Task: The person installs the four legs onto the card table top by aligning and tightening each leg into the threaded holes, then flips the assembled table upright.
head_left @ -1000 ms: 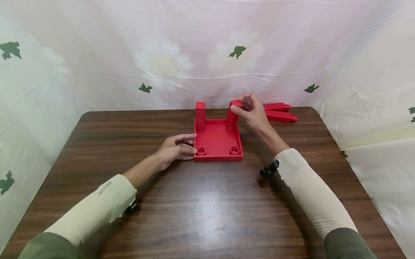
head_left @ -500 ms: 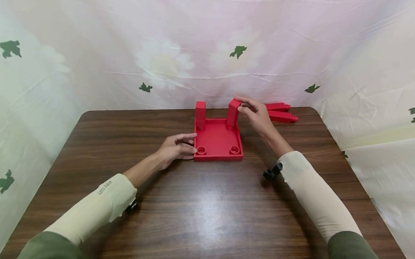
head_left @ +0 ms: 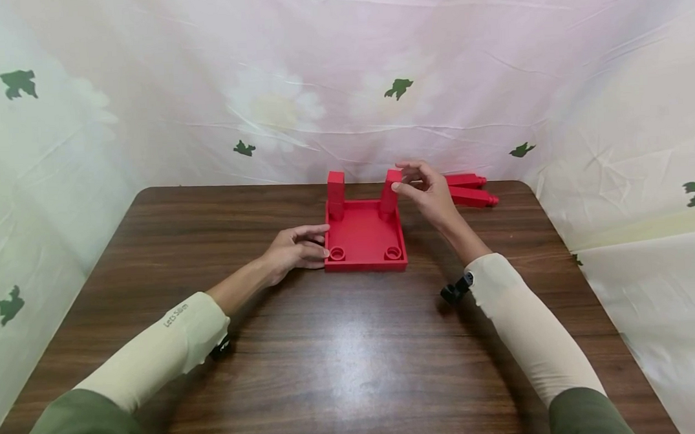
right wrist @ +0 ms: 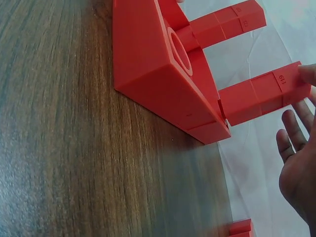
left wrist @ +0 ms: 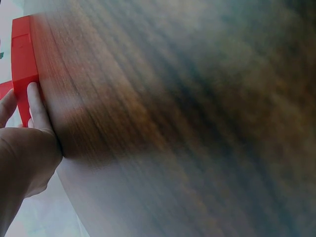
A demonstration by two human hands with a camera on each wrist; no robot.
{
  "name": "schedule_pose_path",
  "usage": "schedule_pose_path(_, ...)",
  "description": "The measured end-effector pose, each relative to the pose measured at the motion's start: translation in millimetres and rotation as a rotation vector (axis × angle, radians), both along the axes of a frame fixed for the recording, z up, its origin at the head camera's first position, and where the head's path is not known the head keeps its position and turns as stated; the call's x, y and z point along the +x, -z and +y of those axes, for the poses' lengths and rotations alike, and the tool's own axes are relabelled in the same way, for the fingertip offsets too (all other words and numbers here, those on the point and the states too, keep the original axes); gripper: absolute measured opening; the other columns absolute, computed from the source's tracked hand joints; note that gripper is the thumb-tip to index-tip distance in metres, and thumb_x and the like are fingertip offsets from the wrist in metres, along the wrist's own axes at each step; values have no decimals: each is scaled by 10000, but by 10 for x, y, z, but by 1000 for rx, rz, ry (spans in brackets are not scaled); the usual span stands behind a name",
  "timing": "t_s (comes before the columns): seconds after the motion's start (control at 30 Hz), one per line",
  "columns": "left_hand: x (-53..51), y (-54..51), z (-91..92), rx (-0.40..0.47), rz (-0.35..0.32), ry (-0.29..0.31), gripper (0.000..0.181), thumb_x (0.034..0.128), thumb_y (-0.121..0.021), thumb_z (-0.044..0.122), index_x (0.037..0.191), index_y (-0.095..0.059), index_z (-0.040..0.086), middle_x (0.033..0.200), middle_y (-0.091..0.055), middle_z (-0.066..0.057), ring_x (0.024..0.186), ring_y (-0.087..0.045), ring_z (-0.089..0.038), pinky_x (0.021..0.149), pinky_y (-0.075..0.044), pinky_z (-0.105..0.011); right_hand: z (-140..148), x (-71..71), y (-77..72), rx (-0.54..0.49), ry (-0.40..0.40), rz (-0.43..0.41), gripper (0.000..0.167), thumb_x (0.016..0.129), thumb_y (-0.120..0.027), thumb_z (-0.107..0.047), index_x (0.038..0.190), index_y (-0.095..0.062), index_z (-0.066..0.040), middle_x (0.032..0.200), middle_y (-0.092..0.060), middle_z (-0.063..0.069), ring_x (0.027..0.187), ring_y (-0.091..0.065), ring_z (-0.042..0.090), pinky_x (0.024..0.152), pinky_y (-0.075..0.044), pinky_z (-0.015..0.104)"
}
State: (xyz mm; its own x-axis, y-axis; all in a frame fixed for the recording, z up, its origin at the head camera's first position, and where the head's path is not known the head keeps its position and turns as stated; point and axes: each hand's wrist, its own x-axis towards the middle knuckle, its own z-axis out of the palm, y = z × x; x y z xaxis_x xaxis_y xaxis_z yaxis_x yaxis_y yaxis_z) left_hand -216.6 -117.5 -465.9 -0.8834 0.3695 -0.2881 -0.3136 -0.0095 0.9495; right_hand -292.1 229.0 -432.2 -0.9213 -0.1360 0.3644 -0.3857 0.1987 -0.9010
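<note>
A square red plastic base (head_left: 363,239) with raised rims lies on the table, round sockets visible at its two near corners. One red post (head_left: 336,195) stands upright at its far left corner. At the far right corner is a second red post (head_left: 390,196), leaning slightly, with a thin gap by its foot in the right wrist view. My right hand (head_left: 430,194) pinches this post near its top between thumb and fingers. Fairly straight fingers of my left hand (head_left: 293,252) touch the base's left side; in the left wrist view a finger lies along its outer wall (left wrist: 24,59).
Two loose red posts (head_left: 471,189) with knobbed ends lie on the brown wooden table (head_left: 353,353) at the back right, behind my right hand. Patterned cloth (head_left: 318,82) hangs behind and along both sides of the table.
My right hand has drawn back slightly to the right and changed its grip on the post. The post's top tipped right, then returned nearer upright. Left hand and base stay in place.
</note>
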Motion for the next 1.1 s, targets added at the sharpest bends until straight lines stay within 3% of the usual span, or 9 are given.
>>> schedule_pose_path(0.03, 0, 1, -1, 0, 0, 0, 730, 971, -751, -127, 1651, -575, 75, 1437, -583, -181, 1059, -740, -170, 937, -720, -424, -29, 60, -67, 38, 17, -6, 464, 1005, -835, -204, 1454, -750, -117, 1112, -729, -18, 1033, -637, 152, 867, -541, 227)
schedule_pose_path(0.23, 6, -5, -1, 3, -3, 0, 732, 972, -744, -133, 1652, -574, 76, 1436, -581, -176, 1079, -731, -166, 943, -719, -427, -38, 67, -85, 97, 22, -44, 490, 1021, -834, -192, 1500, -742, -143, 1083, -662, -66, 942, -569, 148, 761, -492, 208)
schedule_pose_path(0.5, 6, -10, 6, 3, -1, 2, 734, 966, -753, -130, 1649, -577, 74, 1447, -581, -185, 1070, -740, -162, 942, -719, -422, -28, 57, -84, 46, 29, -38, 434, 1035, -761, -82, 1450, -719, 38, 1008, -652, -97, 955, -589, 86, 749, -479, 183)
schedule_pose_path(0.67, 3, -7, 2, 9, 3, 3, 732, 972, -744, -134, 1653, -568, 66, 1463, -577, -201, 1062, -745, -161, 938, -720, -422, -60, 64, -101, 57, 71, -50, 422, 991, -849, -163, 1383, -759, -38, 1076, -705, -47, 1016, -643, 86, 851, -550, 179)
schedule_pose_path(0.87, 2, -10, 1, 8, 0, 5, 734, 977, -740, -135, 1658, -563, 71, 1495, -574, -213, 1078, -744, -159, 946, -718, -424, -73, 78, -95, -5, 39, -85, 333, 991, -856, -147, 1283, -705, -95, 1431, -782, 74, 1188, -725, 110, 963, -621, 178)
schedule_pose_path(0.93, 1, -7, 2, 9, -2, 5, 735, 976, -738, -139, 1658, -564, 72, 1493, -574, -212, 1075, -745, -158, 946, -718, -425, -80, 77, -89, -38, 22, -103, 308, 994, -846, -124, 1253, -679, -116, 1419, -800, 50, 1178, -736, 99, 954, -626, 174)
schedule_pose_path(1.1, -9, 4, 5, 10, -9, 4, 741, 971, -739, -145, 1658, -565, 74, 1466, -579, -193, 1045, -770, -144, 942, -719, -426, -109, 62, -76, -74, 23, -123, 311, 982, -856, -116, 1189, -634, -186, 1162, -802, -105, 1057, -738, 97, 868, -622, 182)
